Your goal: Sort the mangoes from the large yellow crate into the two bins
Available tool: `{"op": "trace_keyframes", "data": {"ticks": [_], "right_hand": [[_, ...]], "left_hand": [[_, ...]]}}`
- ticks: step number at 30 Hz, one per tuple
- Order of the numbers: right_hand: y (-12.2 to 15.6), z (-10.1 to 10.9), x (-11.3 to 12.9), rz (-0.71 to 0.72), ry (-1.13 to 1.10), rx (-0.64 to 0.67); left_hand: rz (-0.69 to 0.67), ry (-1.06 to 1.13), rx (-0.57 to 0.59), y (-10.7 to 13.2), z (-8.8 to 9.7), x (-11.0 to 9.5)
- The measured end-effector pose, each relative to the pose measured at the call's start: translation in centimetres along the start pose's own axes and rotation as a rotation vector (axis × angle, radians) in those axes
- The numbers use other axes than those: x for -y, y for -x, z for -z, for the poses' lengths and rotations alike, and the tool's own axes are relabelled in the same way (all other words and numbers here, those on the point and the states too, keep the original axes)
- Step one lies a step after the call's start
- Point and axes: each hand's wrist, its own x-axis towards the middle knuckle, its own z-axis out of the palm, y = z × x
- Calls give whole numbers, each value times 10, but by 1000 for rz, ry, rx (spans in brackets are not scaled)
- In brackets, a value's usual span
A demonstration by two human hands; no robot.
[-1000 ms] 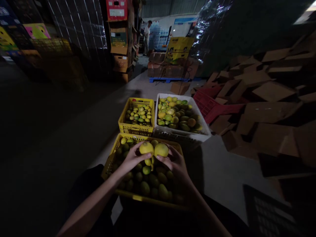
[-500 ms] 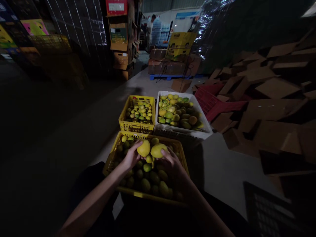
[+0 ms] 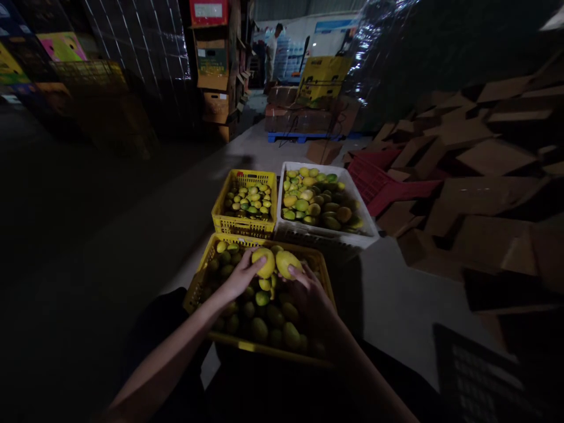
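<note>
My left hand (image 3: 240,277) is closed around a yellow lemon (image 3: 265,262), held above the near yellow crate (image 3: 199,281), which is full of green and yellow lemons. My right hand (image 3: 308,292) grips a second yellow lemon (image 3: 287,262) right beside the first; the two fruits almost touch. Both hands hover over the far half of that crate.
Beyond it stand a smaller yellow crate (image 3: 244,225) of small lemons and a white crate (image 3: 358,214) of larger ones. A red crate (image 3: 374,182) and a heap of flattened cardboard (image 3: 484,176) lie to the right. Stacked boxes stand at left. A person (image 3: 274,50) stands far back.
Both hands have carried their lemons a little forward and to the right over the near crate, and the lemons have turned in the fingers. The person far back has shifted slightly.
</note>
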Motion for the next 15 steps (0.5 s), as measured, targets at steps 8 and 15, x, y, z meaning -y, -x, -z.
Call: {"op": "trace_keyframes", "data": {"ticks": [8,15], "right_hand": [[-8,-6,9,151,58,-223],[-7,-5,5,281,154,-185]], "left_hand": [[-493,-491,-116,0,11,4],[-565,-495,-61,3,12,-4]]}}
